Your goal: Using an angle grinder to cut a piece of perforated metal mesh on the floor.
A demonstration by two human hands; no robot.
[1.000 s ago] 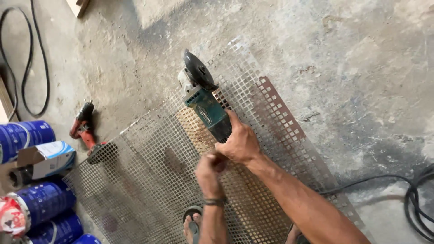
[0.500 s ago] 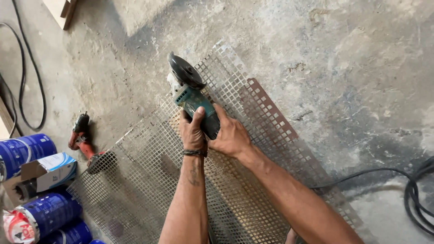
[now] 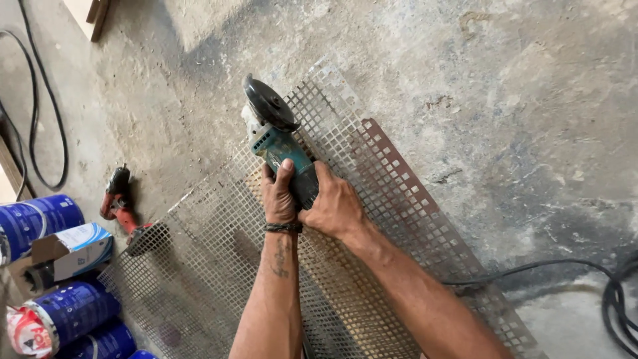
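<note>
A teal angle grinder [image 3: 279, 143] with a dark disc guard lies over a large perforated metal sheet [image 3: 199, 252] spread on the concrete floor. My left hand [image 3: 279, 196] grips the grinder's body from the left, thumb up along it. My right hand [image 3: 335, 206] wraps the rear of the same body from the right. The disc end points away from me, near the sheet's far corner. A second, rust-coloured perforated strip [image 3: 412, 199] lies along the sheet's right edge.
A red and black power drill [image 3: 118, 199] rests on the floor by the sheet's left corner. Blue cans [image 3: 36, 219] and a small cardboard box [image 3: 73, 249] sit at the left edge. Black cables [image 3: 46, 119] loop at far left, another cable [image 3: 598, 286] at right.
My left hand went from below the grinder up onto its body, joining the right hand. The grinder shifted slightly left over the sheet.
</note>
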